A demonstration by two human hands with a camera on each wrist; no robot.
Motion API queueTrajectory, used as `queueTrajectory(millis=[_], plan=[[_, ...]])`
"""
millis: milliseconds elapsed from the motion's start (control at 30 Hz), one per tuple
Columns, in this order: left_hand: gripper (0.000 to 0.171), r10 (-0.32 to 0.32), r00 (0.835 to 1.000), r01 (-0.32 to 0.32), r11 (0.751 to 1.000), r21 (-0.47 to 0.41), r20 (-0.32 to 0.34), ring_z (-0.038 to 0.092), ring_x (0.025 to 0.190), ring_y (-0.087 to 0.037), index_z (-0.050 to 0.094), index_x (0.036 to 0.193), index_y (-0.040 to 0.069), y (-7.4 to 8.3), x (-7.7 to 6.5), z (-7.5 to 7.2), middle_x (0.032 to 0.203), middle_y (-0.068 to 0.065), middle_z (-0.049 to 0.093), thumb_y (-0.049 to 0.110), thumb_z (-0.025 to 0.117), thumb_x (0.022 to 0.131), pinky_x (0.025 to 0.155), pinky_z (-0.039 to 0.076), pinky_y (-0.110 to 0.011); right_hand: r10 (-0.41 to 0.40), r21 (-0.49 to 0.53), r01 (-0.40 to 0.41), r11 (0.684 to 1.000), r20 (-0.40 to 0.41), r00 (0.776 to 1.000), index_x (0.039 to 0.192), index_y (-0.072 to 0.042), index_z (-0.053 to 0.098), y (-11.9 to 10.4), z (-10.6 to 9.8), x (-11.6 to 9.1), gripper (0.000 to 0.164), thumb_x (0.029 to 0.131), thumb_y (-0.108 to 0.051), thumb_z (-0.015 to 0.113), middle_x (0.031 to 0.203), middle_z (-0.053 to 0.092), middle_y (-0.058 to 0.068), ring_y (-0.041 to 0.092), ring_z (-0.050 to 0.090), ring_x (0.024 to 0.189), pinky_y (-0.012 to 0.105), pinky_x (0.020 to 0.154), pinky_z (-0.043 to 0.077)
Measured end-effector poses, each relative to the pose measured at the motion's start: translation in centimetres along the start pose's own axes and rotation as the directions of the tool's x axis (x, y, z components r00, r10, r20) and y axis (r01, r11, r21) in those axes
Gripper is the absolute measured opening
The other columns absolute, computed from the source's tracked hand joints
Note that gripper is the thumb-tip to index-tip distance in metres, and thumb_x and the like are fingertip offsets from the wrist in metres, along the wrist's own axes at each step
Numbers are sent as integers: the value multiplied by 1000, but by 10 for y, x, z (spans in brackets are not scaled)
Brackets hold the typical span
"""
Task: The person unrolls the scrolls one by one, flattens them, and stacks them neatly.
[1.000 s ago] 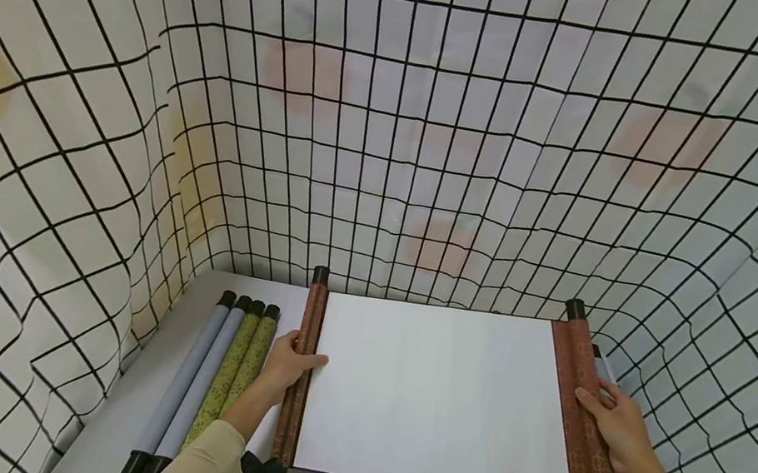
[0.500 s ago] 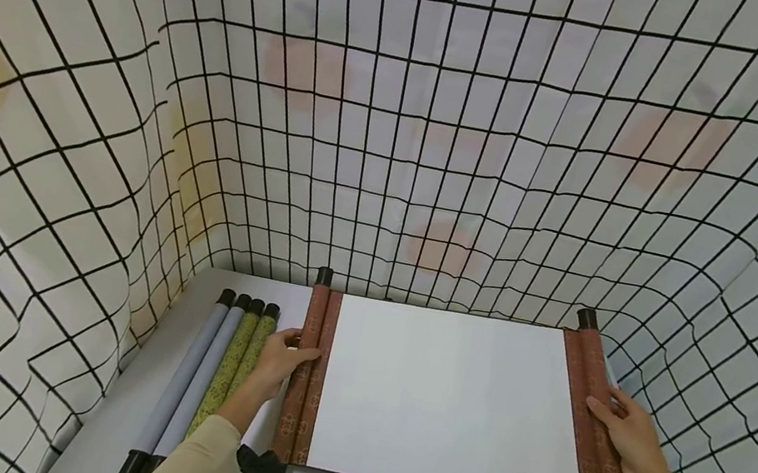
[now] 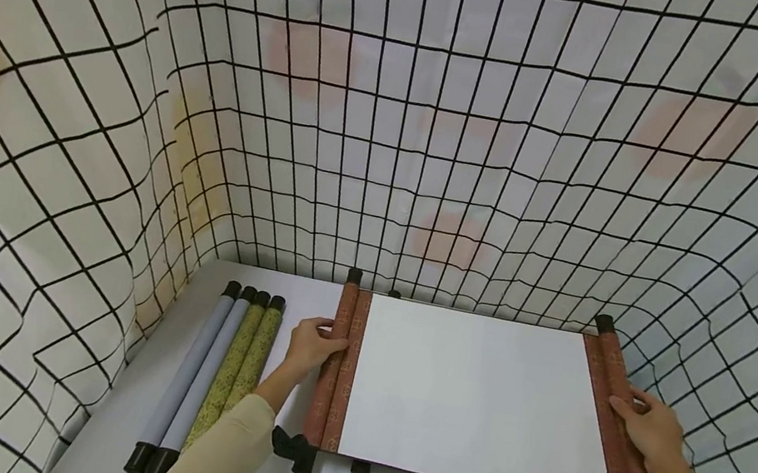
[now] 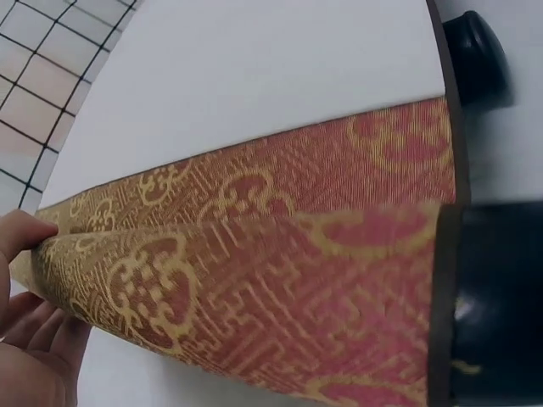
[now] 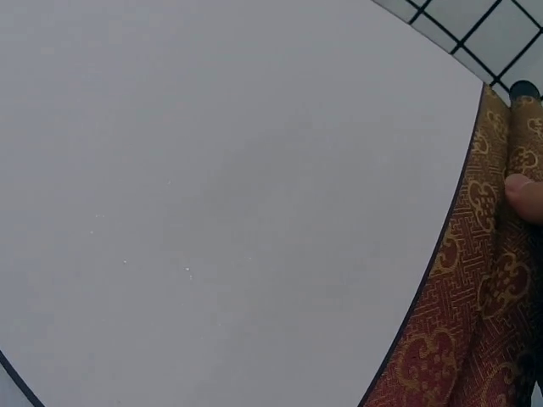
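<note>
An unrolled hanging scroll [image 3: 472, 397] with blank white paper and red-brown, gold-patterned brocade ends spans the space between my hands. My left hand [image 3: 312, 346] grips its left roller [image 3: 328, 371], thumb on top and fingers around the outer side. In the left wrist view, the fingers [image 4: 42, 339] curl beneath the brocade roll [image 4: 237, 297]. At the other end, my right hand [image 3: 653, 429] grips the right roller [image 3: 618, 389]; only the thumb [image 5: 526, 199] shows in the right wrist view. Black knobs cap the rollers. Another black knob [image 3: 361, 468] pokes out from under the scroll's near edge.
Left of the scroll, two grey-blue rolls [image 3: 191, 372] and two yellow-green patterned rolls [image 3: 243, 360] lie side by side on the white surface [image 3: 107, 442]. White walls with a black grid [image 3: 430, 119] rise at the back and both sides.
Both hands have moved right, carrying the scroll with them. A black knob beneath the scroll now shows more at its near edge. The rolls at left have stayed in place.
</note>
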State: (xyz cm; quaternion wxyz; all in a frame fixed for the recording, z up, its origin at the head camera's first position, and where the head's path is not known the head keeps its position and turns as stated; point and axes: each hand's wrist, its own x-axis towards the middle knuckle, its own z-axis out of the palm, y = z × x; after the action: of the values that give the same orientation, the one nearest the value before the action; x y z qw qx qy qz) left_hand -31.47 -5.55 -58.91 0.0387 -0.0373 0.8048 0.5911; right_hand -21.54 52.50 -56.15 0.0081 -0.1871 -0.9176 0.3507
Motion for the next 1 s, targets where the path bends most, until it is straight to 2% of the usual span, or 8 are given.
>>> queueTrajectory(millis=[167, 267, 333, 400, 567, 667, 833, 1000], plan=[[53, 26, 1000, -25, 998, 60, -17, 68, 90, -28, 65, 132, -4, 3, 6, 21, 105, -14, 69, 17, 84, 87, 75, 59, -42, -19, -135, 5, 991, -105, 994, 141, 18, 44, 10, 2, 8, 68, 107, -40, 56, 127, 55, 42, 60, 52, 112, 65, 86, 46], [51, 13, 999, -9, 996, 93, -43, 68, 91, -29, 67, 129, -5, -2, 7, 29, 105, -14, 69, 17, 84, 86, 76, 58, -43, -55, -178, 28, 984, -145, 988, 134, 20, 47, 11, 10, 11, 59, 106, -31, 57, 120, 58, 42, 62, 51, 109, 69, 89, 42], [51, 7, 999, -2, 994, 110, -51, 67, 92, -29, 67, 128, -6, -9, 8, 31, 104, -14, 69, 17, 84, 86, 76, 58, -43, -73, -210, 41, 977, -147, 986, 131, 21, 48, 11, 18, 14, 55, 105, -27, 56, 119, 57, 43, 64, 51, 108, 69, 86, 43], [51, 5, 998, 2, 993, 122, -57, 67, 92, -28, 67, 127, -7, -16, 8, 32, 103, -13, 69, 17, 84, 85, 77, 57, -43, -85, -231, 54, 971, -126, 988, 129, 21, 48, 13, 26, 15, 51, 105, -23, 54, 116, 57, 44, 64, 54, 103, 67, 78, 48], [52, 42, 997, -32, 990, 138, -70, 67, 91, -29, 68, 125, -9, -27, 12, 37, 101, -14, 70, 17, 85, 84, 77, 57, -43, -92, -272, 64, 960, -92, 992, 115, 22, 50, 16, 39, 18, 39, 103, -15, 52, 98, 59, 41, 59, 60, 87, 62, 64, 50], [52, 39, 995, -26, 990, 135, -93, 68, 92, -31, 68, 124, -10, -28, 15, 42, 102, -16, 71, 16, 85, 83, 79, 57, -45, -100, -287, 66, 956, -109, 989, 110, 21, 52, 14, 44, 22, 34, 103, -12, 51, 95, 59, 40, 59, 59, 86, 63, 65, 49], [50, 28, 992, -11, 991, 137, -123, 67, 97, -33, 69, 124, -9, -32, 14, 45, 105, -17, 72, 15, 83, 82, 82, 56, -45, -122, -307, 79, 949, -125, 985, 109, 24, 53, 16, 53, 27, 35, 102, -10, 51, 97, 58, 43, 63, 57, 91, 67, 71, 47], [49, 33, 994, -19, 991, 136, -106, 67, 97, -33, 69, 124, -9, -34, 14, 47, 105, -17, 72, 16, 83, 83, 82, 57, -46, -107, -322, 49, 946, -166, 980, 105, 25, 53, 17, 60, 29, 32, 102, -7, 52, 93, 56, 43, 64, 56, 89, 69, 71, 48]])
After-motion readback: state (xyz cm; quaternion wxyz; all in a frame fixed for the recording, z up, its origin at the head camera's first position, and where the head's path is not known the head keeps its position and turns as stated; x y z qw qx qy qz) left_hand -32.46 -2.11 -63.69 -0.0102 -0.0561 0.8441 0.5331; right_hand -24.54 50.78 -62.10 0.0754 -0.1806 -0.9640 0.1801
